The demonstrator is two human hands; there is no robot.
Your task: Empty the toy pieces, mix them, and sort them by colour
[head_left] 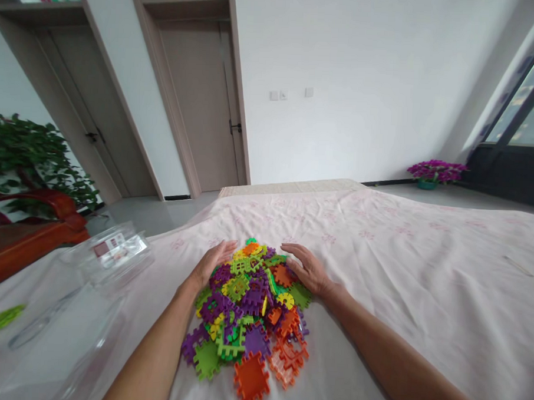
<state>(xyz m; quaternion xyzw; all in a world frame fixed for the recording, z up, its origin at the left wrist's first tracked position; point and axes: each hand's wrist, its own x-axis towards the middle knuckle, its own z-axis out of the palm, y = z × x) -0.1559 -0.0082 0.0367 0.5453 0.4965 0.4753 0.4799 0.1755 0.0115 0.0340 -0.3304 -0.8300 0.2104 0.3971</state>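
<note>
A heap of plastic interlocking building pieces (255, 291) in purple, green, orange and yellow lies on the cloth-covered surface before me. My left hand (214, 261) rests along the heap's far left side, fingers stretched out and lightly curved. On the far right side, my right hand (306, 268) lies against the pieces with its fingers apart. Neither hand grips a piece. Nearest to me in the heap are an orange square piece (252, 379) and a light green square piece (207, 360).
A clear plastic container (114, 252) with a label stands at the left, and a transparent bag or lid (61, 344) lies nearer. A green piece (0, 322) is at the far left edge. A thin stick (518, 266) lies at right on the patterned cloth (379, 258).
</note>
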